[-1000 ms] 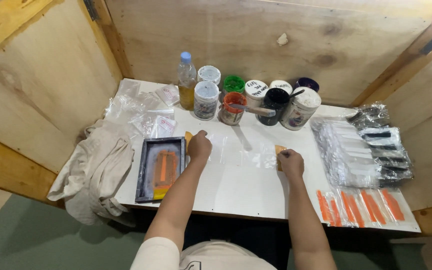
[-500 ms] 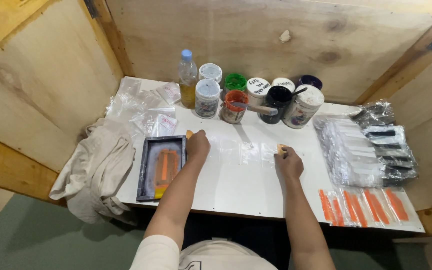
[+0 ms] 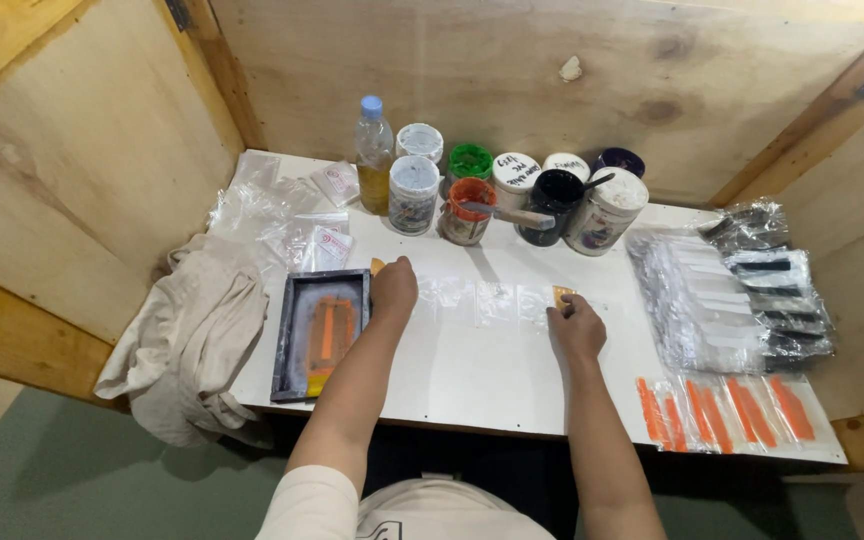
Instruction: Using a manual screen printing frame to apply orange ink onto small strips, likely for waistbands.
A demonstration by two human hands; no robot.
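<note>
Clear plastic strip (image 3: 482,298) lies flat on the white table (image 3: 472,380), stretched between both hands, so its long axis runs left to right across the table, parallel to the near edge. Compared with a second ago not much has changed: the hands stay at about the same spacing, the right one just sits a touch closer to the person and the strip looks pulled out flatter. Left hand (image 3: 393,288) is curled with fingers pressed down on the strip's left end, right next to a small orange piece (image 3: 378,266) and just beside the dark tray (image 3: 320,332) with orange ink in it. Right hand (image 3: 576,327) is pinching another small orange piece (image 3: 563,296) against the strip's right end. Behind the strip there's a row of paint jars (image 3: 512,200) and a bottle (image 3: 373,155) of yellowish liquid. Beige cloth (image 3: 192,340) hangs off the left edge, and orange-printed bags (image 3: 722,410) sit at the near right corner.
</note>
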